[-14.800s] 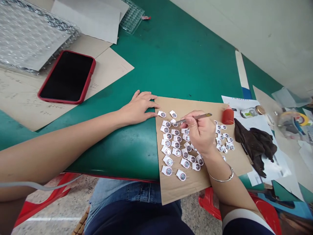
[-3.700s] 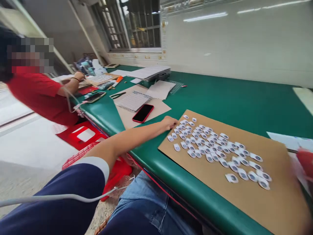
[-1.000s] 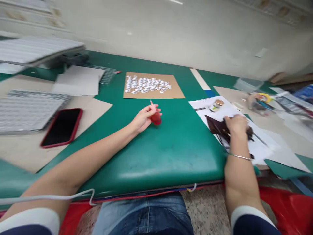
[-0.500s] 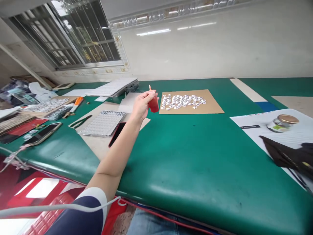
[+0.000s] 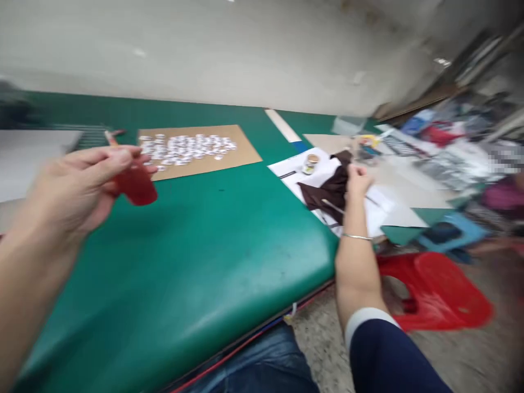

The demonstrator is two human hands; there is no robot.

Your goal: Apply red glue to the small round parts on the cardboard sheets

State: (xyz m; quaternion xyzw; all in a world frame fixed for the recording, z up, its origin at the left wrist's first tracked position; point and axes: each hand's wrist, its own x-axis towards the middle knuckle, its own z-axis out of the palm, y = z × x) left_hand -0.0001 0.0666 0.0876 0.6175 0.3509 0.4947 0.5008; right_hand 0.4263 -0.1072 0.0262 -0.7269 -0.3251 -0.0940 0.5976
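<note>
The red bottle [image 5: 139,184] is in the left hand [image 5: 77,188], its thin tip up, above the green table [image 5: 213,234] at the left. The right hand [image 5: 358,179], fingers drawn together, grips the dark cloth [image 5: 331,191] on white paper [image 5: 278,166] at the right. Beside the cloth is a small jar [image 5: 310,164] (its lid looks golden). Farther left, white pieces [image 5: 188,148] cover part of a brown board [image 5: 241,150].

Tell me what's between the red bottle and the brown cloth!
In the head view, just green tabletop with a small dark mark, then a strip of white paper.
</note>
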